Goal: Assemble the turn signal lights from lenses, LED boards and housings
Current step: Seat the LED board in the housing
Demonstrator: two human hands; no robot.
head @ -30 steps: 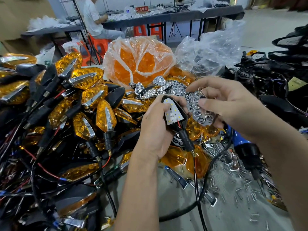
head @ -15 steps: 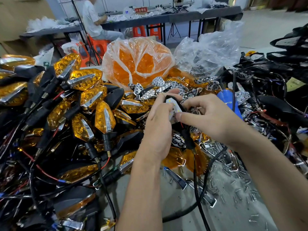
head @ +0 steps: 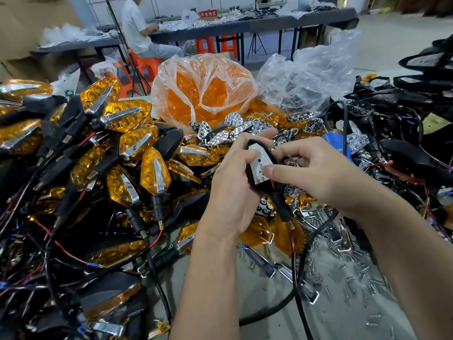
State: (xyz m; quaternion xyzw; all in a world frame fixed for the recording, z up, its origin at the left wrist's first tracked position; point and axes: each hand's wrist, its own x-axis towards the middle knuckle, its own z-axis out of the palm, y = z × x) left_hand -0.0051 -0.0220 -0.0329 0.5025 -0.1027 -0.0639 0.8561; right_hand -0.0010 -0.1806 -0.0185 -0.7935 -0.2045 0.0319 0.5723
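My left hand (head: 228, 192) grips a black housing (head: 263, 188) with a white LED board (head: 257, 165) seated in it, face up, and its threaded stem (head: 282, 207) pointing down. My right hand (head: 318, 173) pinches this housing from the right, with its index fingertip on the board and its thumb by the upper rim. Its other fingers are curled, and I cannot tell whether they hold the chrome reflector. Loose chrome reflectors (head: 235, 133) lie just behind the hands. A bag of orange lenses (head: 203, 94) stands further back.
A heap of finished amber lights (head: 127, 148) with wires fills the left. Loose lenses (head: 257, 234) lie under my hands, and screws (head: 343, 278) are scattered at the lower right. Black wired housings (head: 404, 148) and a clear bag (head: 308, 77) are on the right. A blue screwdriver (head: 335, 141) lies behind my right hand.
A second ago my right hand held a chrome reflector up beside the housing. It has since come down onto the LED board, and the reflector is out of sight. My left hand stayed put.
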